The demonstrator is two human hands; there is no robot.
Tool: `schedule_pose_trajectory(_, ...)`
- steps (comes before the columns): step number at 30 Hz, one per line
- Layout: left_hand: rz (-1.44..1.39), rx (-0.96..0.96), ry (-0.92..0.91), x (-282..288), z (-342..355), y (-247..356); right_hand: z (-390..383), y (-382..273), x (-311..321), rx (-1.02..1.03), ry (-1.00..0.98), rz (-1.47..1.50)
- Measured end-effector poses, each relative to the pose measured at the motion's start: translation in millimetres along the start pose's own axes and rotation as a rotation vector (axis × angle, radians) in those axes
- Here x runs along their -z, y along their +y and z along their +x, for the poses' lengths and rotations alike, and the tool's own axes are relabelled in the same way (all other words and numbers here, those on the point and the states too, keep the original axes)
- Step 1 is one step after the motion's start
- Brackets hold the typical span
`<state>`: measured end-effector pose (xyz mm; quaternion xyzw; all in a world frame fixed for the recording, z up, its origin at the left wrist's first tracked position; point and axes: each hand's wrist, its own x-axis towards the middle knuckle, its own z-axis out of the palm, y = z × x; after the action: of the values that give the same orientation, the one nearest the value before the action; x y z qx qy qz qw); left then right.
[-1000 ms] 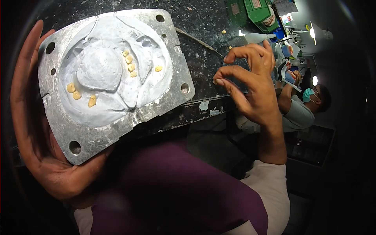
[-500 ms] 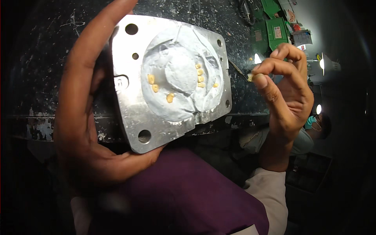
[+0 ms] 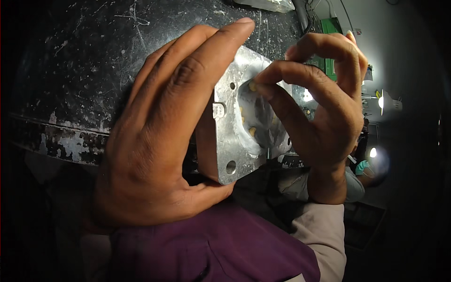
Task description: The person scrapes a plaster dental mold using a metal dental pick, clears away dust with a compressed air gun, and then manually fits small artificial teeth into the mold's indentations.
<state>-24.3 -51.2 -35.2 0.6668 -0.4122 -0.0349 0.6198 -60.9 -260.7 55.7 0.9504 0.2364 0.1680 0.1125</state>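
My left hand [image 3: 159, 136] grips a silvery metal flask [image 3: 225, 155], fingers wrapped along its far side and thumb beneath. The flask is tilted steeply, its open face toward the right. Inside is pale plaster [image 3: 249, 143] with small yellow tooth-like pieces [image 3: 252, 131], partly shadowed. My right hand [image 3: 319, 108] has thumb and index finger pinched on a yellow tooth piece [image 3: 252, 87] at the upper part of the plaster, while its other fingers are curled above. The fingers hide much of the mould.
A scuffed black bench [image 3: 70, 56] lies behind the flask. At its back are a clear object [image 3: 265, 5], dark cables and green bins [image 3: 329, 28]. A lit lamp [image 3: 381, 101] is at the right. A seated co-worker in a teal mask [image 3: 362, 168] is partly hidden by my right arm.
My left hand has shifted right and turned the flask steeply onto its side. My right hand has brought the pinched yellow piece leftward from beside the flask into the plaster.
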Motion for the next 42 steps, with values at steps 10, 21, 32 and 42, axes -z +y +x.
schedule_pose_trajectory(10, 0.013, 0.002, 0.027, -3, -1, 0, -5, 2, -5, -0.04, 0.096, 0.145)
schedule_pose_trajectory(21, 0.028, -0.021, 0.024, -3, 0, -1, 0, 11, -7, -0.129, 0.024, 0.486)
schedule_pose_trajectory(32, -0.008, -0.02, 0.061, -11, -1, -1, 2, 22, -13, 0.056, 0.012, 0.465)
schedule_pose_trajectory(42, -0.083, 0.011, 0.088, -11, -2, 7, 11, 17, -18, 0.027, 0.02, 0.634)
